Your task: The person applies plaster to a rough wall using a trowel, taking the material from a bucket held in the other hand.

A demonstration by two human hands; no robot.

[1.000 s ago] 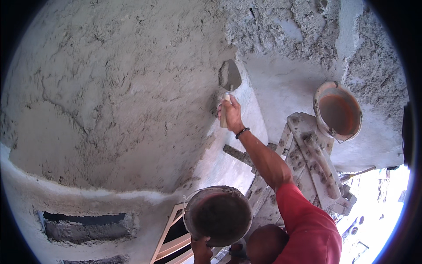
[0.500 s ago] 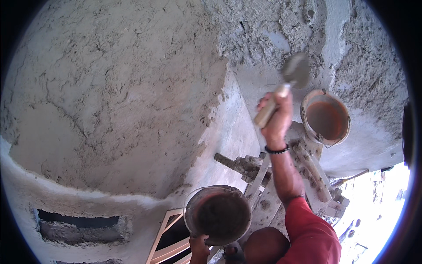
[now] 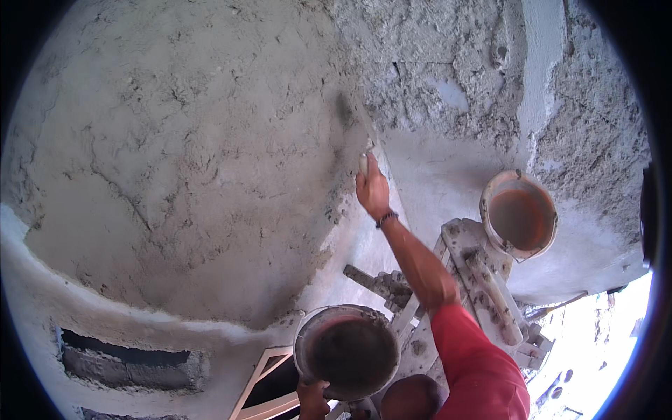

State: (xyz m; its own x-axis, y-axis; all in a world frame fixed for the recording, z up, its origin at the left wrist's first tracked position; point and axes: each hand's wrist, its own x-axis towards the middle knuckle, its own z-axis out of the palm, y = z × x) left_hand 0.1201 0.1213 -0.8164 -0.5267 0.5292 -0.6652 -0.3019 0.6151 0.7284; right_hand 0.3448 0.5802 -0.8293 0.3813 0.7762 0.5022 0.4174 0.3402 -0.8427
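Observation:
My right hand (image 3: pixel 374 190), with a dark beaded bracelet at the wrist, is closed round the pale handle of a trowel (image 3: pixel 363 165). The trowel's blade is smeared by motion against the wall near the corner, and whether it touches cannot be told. Low in the view, my left hand (image 3: pixel 313 397) grips the near left rim of a bucket (image 3: pixel 302 350) holding dark grey wet mortar (image 3: pixel 352 358). Rough wet plaster (image 3: pixel 189 161) covers the wall left of the corner.
A second bucket (image 3: pixel 493 187), orange inside, stands at right near mortar-splashed planks (image 3: pixel 463 241). A wooden frame (image 3: pixel 255 374) and a recessed wall opening (image 3: pixel 126 360) lie lower left. A rounded brown shape (image 3: pixel 411 397) at the bottom is unclear. Coarse unplastered wall (image 3: pixel 434 63) is at upper right.
My right hand has swung the trowel leftward, from near the orange-lined bucket to the wall's corner. My left hand keeps its grip on the bucket. The view has shifted slightly.

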